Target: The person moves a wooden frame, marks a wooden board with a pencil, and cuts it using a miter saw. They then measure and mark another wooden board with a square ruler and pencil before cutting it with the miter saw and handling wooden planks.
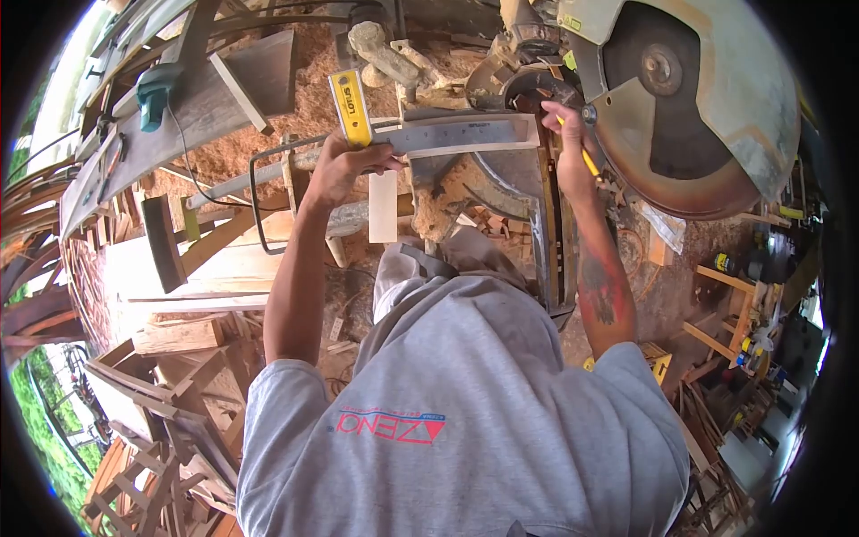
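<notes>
My left hand [342, 170] is closed around a try square, whose yellow handle [350, 106] reads LOTUS. The square's steel blade [456, 134] lies along a narrow piece of wood [526, 132] resting on the saw's bed. A yellow pencil [590, 162] is held in my right hand [570, 143], close to the right end of that wood. Just right of this hand stands a large cut-off saw with a pale guard [747, 98] and a round, rust-stained disc [707, 192]. Below my left hand is a short pale wood strip [383, 210].
Sawdust [237, 166] covers the ground ahead. To the left are a board [215, 98] with a green power tool [154, 89] and cord, plus stacked timber [179, 336]. A bent metal rod [256, 201] is beside my left forearm. Wooden shelving [738, 313] stands at the right.
</notes>
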`<state>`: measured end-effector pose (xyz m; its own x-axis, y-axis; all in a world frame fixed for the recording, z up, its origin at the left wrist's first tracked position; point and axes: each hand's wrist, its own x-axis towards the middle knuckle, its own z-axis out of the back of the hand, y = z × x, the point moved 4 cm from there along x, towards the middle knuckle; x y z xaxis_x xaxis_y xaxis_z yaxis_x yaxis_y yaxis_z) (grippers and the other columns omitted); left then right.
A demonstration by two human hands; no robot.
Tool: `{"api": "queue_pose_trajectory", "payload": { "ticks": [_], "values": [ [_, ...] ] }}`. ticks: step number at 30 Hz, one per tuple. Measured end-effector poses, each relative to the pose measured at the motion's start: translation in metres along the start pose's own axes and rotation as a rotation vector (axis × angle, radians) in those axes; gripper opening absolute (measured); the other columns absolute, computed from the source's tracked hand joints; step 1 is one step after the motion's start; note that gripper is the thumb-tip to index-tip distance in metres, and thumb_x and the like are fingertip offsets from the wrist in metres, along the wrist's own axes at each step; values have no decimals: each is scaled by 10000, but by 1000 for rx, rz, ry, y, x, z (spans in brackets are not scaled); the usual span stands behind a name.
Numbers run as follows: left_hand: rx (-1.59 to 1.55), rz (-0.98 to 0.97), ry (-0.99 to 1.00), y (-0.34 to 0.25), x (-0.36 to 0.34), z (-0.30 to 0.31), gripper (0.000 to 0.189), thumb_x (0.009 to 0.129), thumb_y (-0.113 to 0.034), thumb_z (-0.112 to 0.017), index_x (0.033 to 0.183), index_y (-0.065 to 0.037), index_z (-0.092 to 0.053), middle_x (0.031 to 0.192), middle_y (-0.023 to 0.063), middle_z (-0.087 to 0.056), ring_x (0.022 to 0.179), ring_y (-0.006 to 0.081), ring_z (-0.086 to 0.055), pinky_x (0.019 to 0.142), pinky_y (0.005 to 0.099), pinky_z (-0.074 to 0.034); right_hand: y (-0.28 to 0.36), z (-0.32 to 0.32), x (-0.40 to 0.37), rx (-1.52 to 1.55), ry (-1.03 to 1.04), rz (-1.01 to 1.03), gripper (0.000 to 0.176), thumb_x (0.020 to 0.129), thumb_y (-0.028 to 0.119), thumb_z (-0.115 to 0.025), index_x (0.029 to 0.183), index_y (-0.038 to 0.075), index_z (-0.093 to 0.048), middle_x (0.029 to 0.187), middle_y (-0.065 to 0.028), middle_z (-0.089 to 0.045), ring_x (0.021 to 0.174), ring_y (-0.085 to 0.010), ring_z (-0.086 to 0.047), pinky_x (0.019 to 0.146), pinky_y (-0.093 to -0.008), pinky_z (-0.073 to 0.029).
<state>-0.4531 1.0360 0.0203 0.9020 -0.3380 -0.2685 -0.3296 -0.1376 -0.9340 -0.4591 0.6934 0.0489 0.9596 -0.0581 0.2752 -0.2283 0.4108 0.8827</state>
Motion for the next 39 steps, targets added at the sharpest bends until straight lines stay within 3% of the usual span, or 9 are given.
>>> {"api": "queue_pose_trajectory", "payload": {
  "ticks": [4, 5, 8, 11, 15, 17, 21, 23, 39],
  "values": [
    [25, 7, 15, 1, 1, 1, 202, 854, -99, -667, 992, 47, -682, 897, 138, -725, 802, 195, -718, 681, 275, -522, -14, 11, -6, 226, 26, -264, 145, 962, 128, -594, 1063, 26, -581, 934, -28, -587, 861, -91, -556, 817, -244, -442],
    [29, 33, -16, 3, 0, 1, 200, 858, -110, -665, 979, 49, -685, 901, 138, -724, 804, 196, -716, 671, 286, -514, -5, 10, -5, 232, 124, -311, 119, 948, 123, -600, 1016, 36, -553, 896, -37, -605, 839, -87, -572, 795, -245, -452],
    [67, 44, -42, -1, -3, -4, 216, 879, -117, -641, 975, 73, -679, 905, 140, -726, 800, 197, -717, 692, 285, -521, 1, 11, 0, 197, 338, -312, 147, 918, 151, -669, 946, 37, -581, 846, -35, -640, 809, -101, -613, 755, -247, -483],
    [69, 46, -49, 4, -1, -2, 204, 887, -90, -618, 985, 81, -673, 907, 145, -724, 804, 200, -717, 700, 276, -526, -2, 11, 4, 264, 453, -338, 158, 913, 159, -668, 967, 30, -595, 902, -65, -666, 852, -116, -626, 778, -265, -489],
    [38, 29, -47, 1, -1, -8, 217, 886, -90, -619, 1025, 72, -659, 909, 142, -721, 804, 194, -717, 705, 277, -528, -8, 16, 6, 316, 479, -414, 152, 902, 128, -577, 1003, 16, -565, 930, -104, -668, 902, -135, -613, 812, -286, -469],
    [70, 41, -68, -2, -2, -9, 234, 882, -106, -644, 1013, 87, -658, 882, 147, -714, 813, 194, -700, 776, 310, -543, -7, 16, 7, 251, 484, -403, 135, 897, 124, -572, 980, 19, -555, 919, -107, -667, 888, -136, -612, 799, -288, -466],
    [70, 55, -67, 2, -1, -8, 239, 881, -100, -640, 1024, 92, -653, 879, 145, -713, 812, 194, -701, 768, 305, -539, -9, 14, 11, 182, 526, -389, 112, 892, 140, -559, 911, 35, -524, 870, -103, -662, 848, -137, -610, 767, -294, -457],
    [80, 37, -74, 3, -1, -7, 221, 871, -101, -640, 1014, 67, -658, 896, 131, -718, 799, 197, -718, 704, 285, -527, -11, 13, 12, 202, 522, -377, 115, 891, 147, -555, 907, 38, -522, 850, -98, -658, 829, -137, -611, 761, -295, -458],
    [72, 23, -76, 0, -2, -10, 224, 866, -109, -644, 1010, 61, -666, 897, 125, -720, 820, 203, -722, 712, 285, -524, -10, 4, 17, 163, 433, -408, 155, 876, 194, -541, 840, 44, -521, 750, -69, -629, 736, -121, -593, 701, -282, -463]
  ]
}}
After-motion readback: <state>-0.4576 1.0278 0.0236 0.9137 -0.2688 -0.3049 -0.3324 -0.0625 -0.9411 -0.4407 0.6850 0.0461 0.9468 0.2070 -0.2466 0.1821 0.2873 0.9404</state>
